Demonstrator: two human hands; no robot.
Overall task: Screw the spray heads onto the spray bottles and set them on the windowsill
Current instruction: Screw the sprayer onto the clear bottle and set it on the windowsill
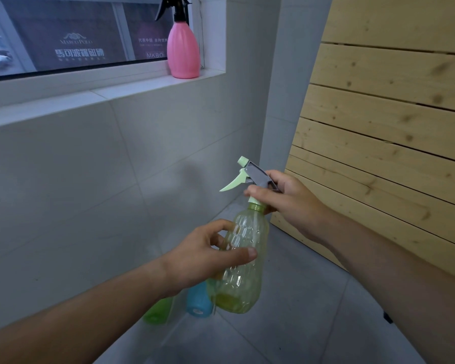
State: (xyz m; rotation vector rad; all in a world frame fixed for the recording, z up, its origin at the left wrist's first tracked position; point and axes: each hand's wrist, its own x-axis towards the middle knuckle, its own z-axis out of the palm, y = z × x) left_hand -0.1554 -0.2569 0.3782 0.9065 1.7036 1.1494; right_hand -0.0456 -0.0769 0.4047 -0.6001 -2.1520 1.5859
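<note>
So I've got the clear yellow-green spray bottle (243,258) in mid-air, my left hand (208,254) wrapped around its body and my right hand (286,203) pinching the collar of the pale green spray head (250,177) sitting on the neck. The pink bottle (183,48) already stands on the windowsill (103,93), head on. A blue bottle (199,300) and a green one (156,311) wait on the floor below. Main worry: the bottle's tilted, so the threads could cross and the head would jam crooked. Thin plastic might also slip and spin in my grip.
</note>
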